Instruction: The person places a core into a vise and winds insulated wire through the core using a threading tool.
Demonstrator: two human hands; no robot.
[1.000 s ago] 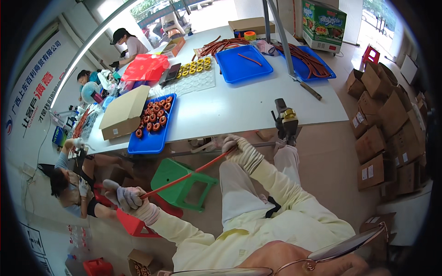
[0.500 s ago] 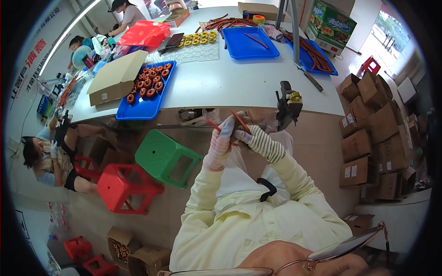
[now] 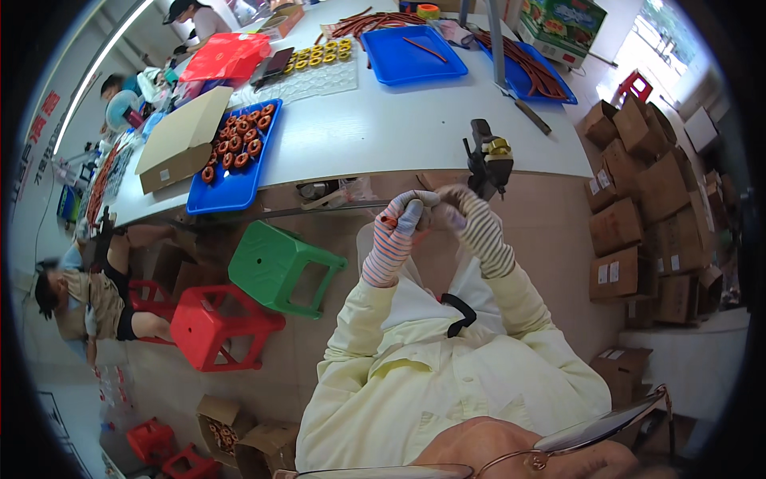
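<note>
We've got the worktable [image 3: 359, 148], smooth and white with a soft sheen; on it we see glossy blue plastic trays [image 3: 399, 68] and a matt cardboard box [image 3: 179, 132]. At the worktable's near edge a brassy metal fitting [image 3: 499, 147] gleams; just before it, matt knit cloth covers left hand [image 3: 403, 222] and right hand [image 3: 469, 215].

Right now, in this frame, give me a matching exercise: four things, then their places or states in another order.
1. left hand
2. green stool
3. black clamp-like tool
4. reddish rings

A. in a blue tray
B. holding a red cord, mostly hidden
C. on the floor
D. at the white table's near edge

Pairs: 1-B; 2-C; 3-D; 4-A
</note>
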